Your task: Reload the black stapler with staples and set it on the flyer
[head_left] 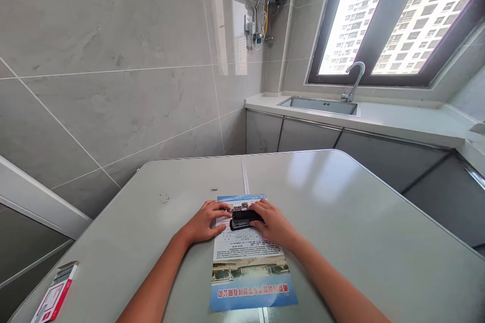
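Observation:
A black stapler (242, 218) lies crosswise over a printed leaflet (250, 250) on the table, its top arm raised a little from its base. My right hand (275, 222) is closed around the stapler's right end, thumb low and fingers over the top. By the stapler's left end rests my left hand (208, 219), thumb and fingers apart on the leaflet, fingertips touching or almost touching the stapler. The leaflet's print faces upside down, with a blue band and a building picture at its near end. Both palms are hidden.
A small dark strip (214, 189) lies beyond the leaflet, and several tiny loose staple-like bits (164, 198) are scattered left of it. A red and white box (55, 295) sits at the table's (379, 262) left edge. Behind are a counter with a sink (322, 105) and tap.

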Tool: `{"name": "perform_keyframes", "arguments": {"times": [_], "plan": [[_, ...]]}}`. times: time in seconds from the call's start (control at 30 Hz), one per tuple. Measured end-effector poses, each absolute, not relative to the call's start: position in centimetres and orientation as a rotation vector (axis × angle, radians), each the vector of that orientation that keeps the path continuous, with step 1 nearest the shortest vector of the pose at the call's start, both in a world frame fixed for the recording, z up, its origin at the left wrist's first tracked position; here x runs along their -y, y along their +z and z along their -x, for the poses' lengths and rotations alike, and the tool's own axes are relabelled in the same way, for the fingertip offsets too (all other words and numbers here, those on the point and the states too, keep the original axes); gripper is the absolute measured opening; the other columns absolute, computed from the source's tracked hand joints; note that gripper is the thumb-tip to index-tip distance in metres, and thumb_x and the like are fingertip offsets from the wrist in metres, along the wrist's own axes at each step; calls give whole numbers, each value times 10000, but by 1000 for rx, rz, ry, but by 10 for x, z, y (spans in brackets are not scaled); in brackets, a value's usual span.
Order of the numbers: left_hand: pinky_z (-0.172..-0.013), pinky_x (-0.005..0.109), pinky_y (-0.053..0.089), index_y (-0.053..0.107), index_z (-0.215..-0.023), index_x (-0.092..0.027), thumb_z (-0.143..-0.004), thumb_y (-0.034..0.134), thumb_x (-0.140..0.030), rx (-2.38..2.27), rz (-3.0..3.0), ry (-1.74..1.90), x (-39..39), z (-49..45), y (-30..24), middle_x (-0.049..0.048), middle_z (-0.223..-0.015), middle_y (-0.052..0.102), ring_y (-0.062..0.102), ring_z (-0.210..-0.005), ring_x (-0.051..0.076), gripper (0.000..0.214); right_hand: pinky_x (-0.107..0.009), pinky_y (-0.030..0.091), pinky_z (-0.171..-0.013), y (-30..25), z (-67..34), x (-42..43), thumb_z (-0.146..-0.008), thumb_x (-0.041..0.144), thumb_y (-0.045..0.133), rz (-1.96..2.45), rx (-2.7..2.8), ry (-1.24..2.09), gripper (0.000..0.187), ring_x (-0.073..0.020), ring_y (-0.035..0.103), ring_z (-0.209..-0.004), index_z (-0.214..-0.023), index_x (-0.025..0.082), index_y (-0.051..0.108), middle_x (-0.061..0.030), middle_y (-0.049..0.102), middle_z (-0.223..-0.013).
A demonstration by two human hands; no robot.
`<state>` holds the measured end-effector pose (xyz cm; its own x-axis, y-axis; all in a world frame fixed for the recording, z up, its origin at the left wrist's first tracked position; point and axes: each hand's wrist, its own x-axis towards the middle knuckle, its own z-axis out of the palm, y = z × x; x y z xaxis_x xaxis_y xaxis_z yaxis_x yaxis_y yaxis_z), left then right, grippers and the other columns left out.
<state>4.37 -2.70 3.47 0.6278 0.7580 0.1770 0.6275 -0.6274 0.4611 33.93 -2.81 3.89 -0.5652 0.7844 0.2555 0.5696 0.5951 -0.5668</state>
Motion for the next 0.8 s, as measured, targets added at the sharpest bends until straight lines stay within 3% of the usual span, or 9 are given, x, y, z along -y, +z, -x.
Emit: {"name": "perform_keyframes", "arguments": {"times": [0.17,0.3,0.37,0.43,0.5,0.63,0.8], "plan": [[-1127,479,386,727,-1152,-295,-871,745,-488,-1144,-2459,543,27,-52,31,79,-1334,660,575,-1252,296,341,-389,464,-877,37,-338,28,-910,212,660,1080,2324,605,228,-266,573,-1031,-1136,240,642,-69,706,-1072],[-1108,471,388,734,-1078,-279,-856,749,-514,-1180,-2452,592,27,-60,26,69,-1239,700,608,-1184,290,323,-373,475,-872,44,-347,24,-901,297,709,1024,2253,637,280,-258,582,-1042,-1174,257,661,-66,700,-1089],[-1067,450,414,740,-1040,-270,-862,743,-499,-1183,-2442,596,27,-62,25,71,-1176,710,622,-1127,279,290,-354,469,-844,48,-355,20,-951,325,641,1008,2187,605,126,-238,590,-983,-1029,255,710,-58,693,-1006],[-988,406,451,732,-1005,-255,-867,739,-483,-1182,-2410,595,27,-62,24,64,-1099,709,629,-1057,257,266,-328,448,-769,50,-364,16,-986,287,539,1028,2131,570,283,-204,582,-843,-749,230,682,-46,650,-842],[-894,361,468,718,-972,-242,-866,742,-470,-1189,-2367,588,26,-61,24,45,-1012,701,630,-966,227,252,-308,397,-673,49,-370,13,-957,226,499,1067,2122,574,402,-166,524,-689,-560,210,555,-27,569,-712],[-819,321,445,707,-928,-232,-853,757,-462,-1219,-2302,551,25,-61,21,-11,-836,669,593,-769,167,247,-293,306,-600,47,-374,11,-870,175,510,1073,2169,653,371,-118,405,-576,-504,191,449,3,490,-657],[-825,319,421,719,-868,-214,-823,782,-500,-1218,-2255,558,22,-61,17,-25,-777,663,556,-695,140,297,-287,274,-598,46,-373,9,-862,190,510,1077,2143,731,376,-104,340,-569,-507,178,387,22,435,-635]]}}
